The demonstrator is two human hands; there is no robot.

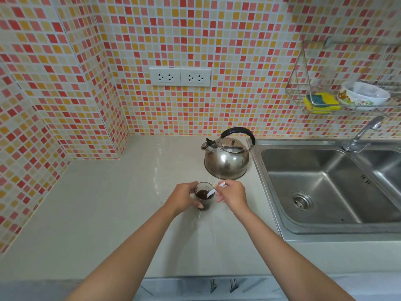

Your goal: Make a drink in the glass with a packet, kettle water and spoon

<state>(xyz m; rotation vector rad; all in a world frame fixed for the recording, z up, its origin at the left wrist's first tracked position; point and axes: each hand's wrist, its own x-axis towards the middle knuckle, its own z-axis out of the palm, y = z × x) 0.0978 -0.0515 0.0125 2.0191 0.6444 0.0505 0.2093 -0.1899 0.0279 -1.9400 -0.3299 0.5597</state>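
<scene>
A small clear glass (204,199) holding dark brown liquid stands on the pale counter (108,203). My left hand (184,197) wraps around the glass from its left side. My right hand (233,195) pinches the handle of a white spoon (213,190), whose bowl dips into the dark liquid. A steel whistling kettle (226,155) with a black handle stands just behind the glass, its spout pointing left. No packet is in view.
A steel double sink (325,183) with a tap (362,133) lies to the right of the kettle. A wire rack (303,92) on the tiled wall holds a yellow sponge (321,103) and a bowl (364,95). Wall sockets (180,76) sit above the counter.
</scene>
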